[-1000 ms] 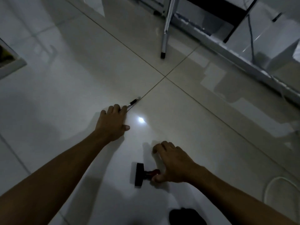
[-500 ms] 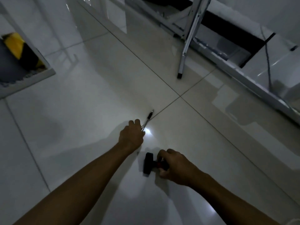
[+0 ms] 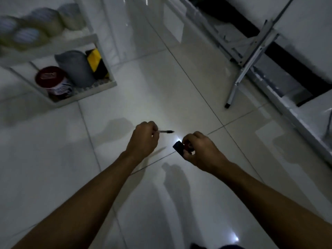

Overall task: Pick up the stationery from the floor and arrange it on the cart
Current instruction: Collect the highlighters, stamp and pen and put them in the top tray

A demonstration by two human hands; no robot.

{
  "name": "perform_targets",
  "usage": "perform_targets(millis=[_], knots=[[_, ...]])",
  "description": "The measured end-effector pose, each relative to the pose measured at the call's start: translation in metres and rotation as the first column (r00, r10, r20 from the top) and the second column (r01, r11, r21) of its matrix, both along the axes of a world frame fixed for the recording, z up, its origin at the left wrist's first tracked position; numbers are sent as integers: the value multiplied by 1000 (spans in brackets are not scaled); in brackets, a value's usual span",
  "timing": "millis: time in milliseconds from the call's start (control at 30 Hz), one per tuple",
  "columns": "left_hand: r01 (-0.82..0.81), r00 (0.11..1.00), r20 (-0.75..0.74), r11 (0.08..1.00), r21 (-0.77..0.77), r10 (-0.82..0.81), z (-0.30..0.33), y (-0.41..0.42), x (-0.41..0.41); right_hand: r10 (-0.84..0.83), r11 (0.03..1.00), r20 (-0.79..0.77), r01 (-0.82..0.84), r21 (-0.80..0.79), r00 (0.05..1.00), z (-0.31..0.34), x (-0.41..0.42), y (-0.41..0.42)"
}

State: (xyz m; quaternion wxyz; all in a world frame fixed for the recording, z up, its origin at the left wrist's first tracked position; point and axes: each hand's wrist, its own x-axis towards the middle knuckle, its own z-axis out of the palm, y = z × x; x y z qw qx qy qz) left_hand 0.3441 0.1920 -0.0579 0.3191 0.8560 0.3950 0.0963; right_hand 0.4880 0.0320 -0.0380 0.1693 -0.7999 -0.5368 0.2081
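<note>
Above the glossy floor (image 3: 179,90), I see the pen (image 3: 166,131) pinched in my left hand (image 3: 144,139), fingers curled round its barrel and its tip pointing right, while the stamp (image 3: 181,147) sits gripped in my right hand (image 3: 201,150), fingers wrapped round its red handle and the dark base facing left. Both forearms reach forward, the hands near each other, well apart from the cart (image 3: 97,42) at upper left, whose shelves carry tape rolls (image 3: 32,31) and a red-lidded jar (image 3: 53,81).

No legible text, red-lidded jar (image 3: 53,83) label on cart shelf too blurred
</note>
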Motion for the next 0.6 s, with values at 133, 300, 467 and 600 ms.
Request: perform_targets(millis=[133,300,467,600], knots=[[-35,998,60,998,42,32,100,6,-28,87,996,14,-87,13,996,92,-20,37],[-94,995,51,993,71,91,220,28,-59,137,986,-11,-135,97,991,210,-38,82],[-191,978,103,975,117,179,354,73,-76,176,966,-7,-171,192,984,335,-45,137],[-270,960,118,953,139,255,451,112,-95,241,950,26,-241,200,970,427,-53,186]])
